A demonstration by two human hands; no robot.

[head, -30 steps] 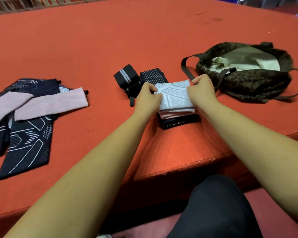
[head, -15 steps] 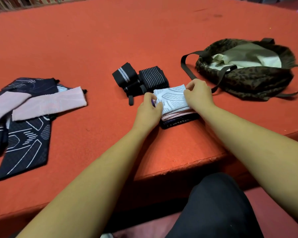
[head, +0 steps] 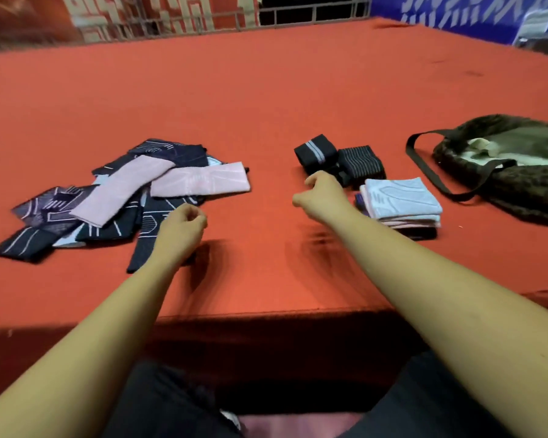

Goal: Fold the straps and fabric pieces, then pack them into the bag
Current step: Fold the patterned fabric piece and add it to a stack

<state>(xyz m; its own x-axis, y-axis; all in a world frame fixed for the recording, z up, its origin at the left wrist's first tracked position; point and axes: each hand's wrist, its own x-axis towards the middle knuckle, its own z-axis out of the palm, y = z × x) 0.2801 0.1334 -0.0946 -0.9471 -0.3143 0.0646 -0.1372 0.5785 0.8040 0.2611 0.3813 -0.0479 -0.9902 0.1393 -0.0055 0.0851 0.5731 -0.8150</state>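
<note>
left grip (head: 184, 227) hung loosely curled, holding nothing, over the near edge of the unfolded fabric pieces (head: 121, 197), a heap of dark patterned and pink strips on the left of the red surface (head: 266, 90). right grip (head: 321, 197) was loosely curled and empty too, just in front of two rolled straps (head: 317, 151) and beside the folded stack (head: 402, 200), which had a pale blue piece on top. the bag (head: 519, 184) lay open at far right, apart from the stack.

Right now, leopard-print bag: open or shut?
Open. The leopard-print bag lies slumped on the red table, its mouth gaping so the pale lining shows. Whether anything is packed inside, I cannot tell.
</note>
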